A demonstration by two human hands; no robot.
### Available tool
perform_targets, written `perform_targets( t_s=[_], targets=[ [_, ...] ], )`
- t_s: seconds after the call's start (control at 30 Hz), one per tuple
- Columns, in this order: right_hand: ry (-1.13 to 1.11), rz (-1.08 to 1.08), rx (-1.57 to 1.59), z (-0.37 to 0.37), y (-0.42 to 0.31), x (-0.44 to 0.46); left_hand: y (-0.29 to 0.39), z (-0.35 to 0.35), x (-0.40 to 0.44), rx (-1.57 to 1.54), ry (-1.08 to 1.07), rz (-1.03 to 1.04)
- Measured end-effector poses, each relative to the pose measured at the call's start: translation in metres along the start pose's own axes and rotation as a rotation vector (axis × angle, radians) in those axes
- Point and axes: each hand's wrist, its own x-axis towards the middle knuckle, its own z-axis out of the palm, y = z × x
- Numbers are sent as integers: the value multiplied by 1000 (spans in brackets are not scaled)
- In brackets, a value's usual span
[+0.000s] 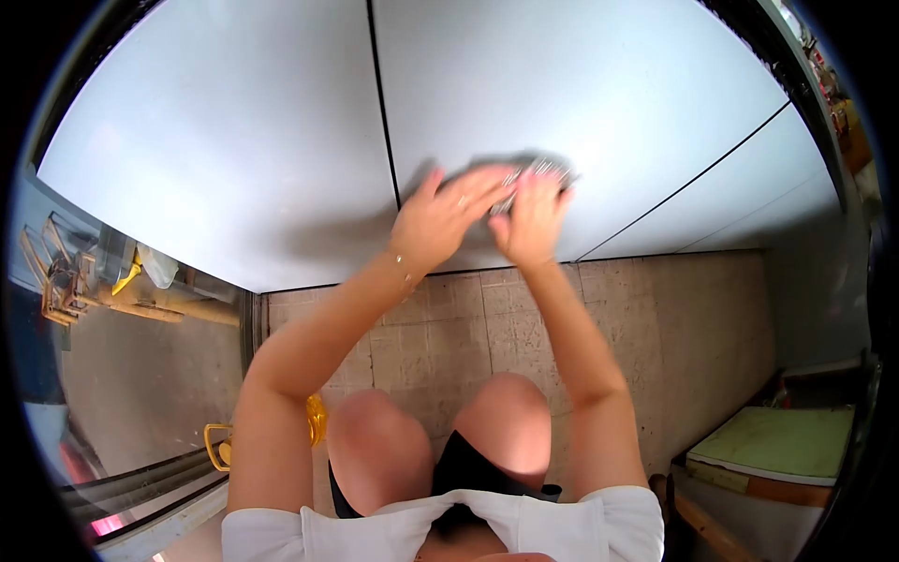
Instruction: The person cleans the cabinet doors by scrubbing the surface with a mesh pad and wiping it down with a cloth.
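Observation:
A crumpled, dark-and-light patterned cloth (pixel 552 169) is pressed against a large pale panel (pixel 281 140) with thin black seams. My right hand (pixel 534 220) lies over the cloth with its fingers bent onto it. Just to the left, my left hand (pixel 445 211) reaches toward the cloth, fingers stretched out and thumb apart. Its fingertips touch the cloth's left side. Both hands are slightly blurred, and the cloth is partly hidden under the right fingers.
Tiled floor (pixel 431 323) runs below the panel. A green-topped box (pixel 773 442) stands at the lower right. Behind the glass at left are a wooden-framed item (pixel 61 272) and a yellow object (pixel 128 273). A yellow item (pixel 316 420) is beside my left arm.

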Motion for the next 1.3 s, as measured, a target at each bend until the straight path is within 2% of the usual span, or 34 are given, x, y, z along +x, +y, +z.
perform_targets(
  t_s=[0.07,0.17,0.23,0.3,0.37,0.4,0.5,0.57,0.6,0.67,0.73,0.77,0.8,0.87,0.93,1.0,1.07,1.17,1.2,1.3],
  targets=[
    [115,97,36,-46,-8,65,-3,-34,42,110,186,-77],
    [226,142,236,-58,-15,87,11,-33,60,25,271,-207],
    [314,137,227,-11,-11,43,22,-11,34,23,67,-145],
    [187,94,165,31,-15,-30,37,39,-19,28,-83,-96],
    [-328,143,191,37,-23,-92,54,91,-81,105,-214,-24],
    [-322,104,179,40,-26,-107,56,101,-98,180,-294,26],
    [-315,15,188,42,-23,-113,45,97,-100,242,-242,106],
    [-341,15,264,27,-20,-85,26,64,-74,57,-160,27],
    [-226,21,270,17,-24,-55,14,43,-57,-35,-119,-14],
    [-23,-2,310,-10,-38,15,-2,12,-27,115,80,-192],
    [9,-23,321,-38,-53,68,-7,-17,-10,83,143,-292],
    [23,-10,321,-33,-58,64,-9,-25,-9,72,178,-341],
    [42,-1,317,-23,-61,57,-8,-24,-20,14,78,-325],
    [-141,-46,274,3,-62,-1,8,0,-52,-96,-99,-293],
    [-268,-89,254,14,-63,-39,21,47,-100,-54,-128,-212],
    [-338,-120,255,17,-64,-55,19,52,-111,-30,-128,-165],
    [-223,-96,193,5,-67,-23,14,21,-87,-38,-97,-177],
    [-46,-36,227,-19,-74,29,2,-10,-41,-48,147,-278],
    [17,-9,261,-23,-75,37,3,-10,-43,-70,111,-281],
    [-128,-73,210,-8,-72,-1,16,9,-62,-68,-35,-273]
  ],
)
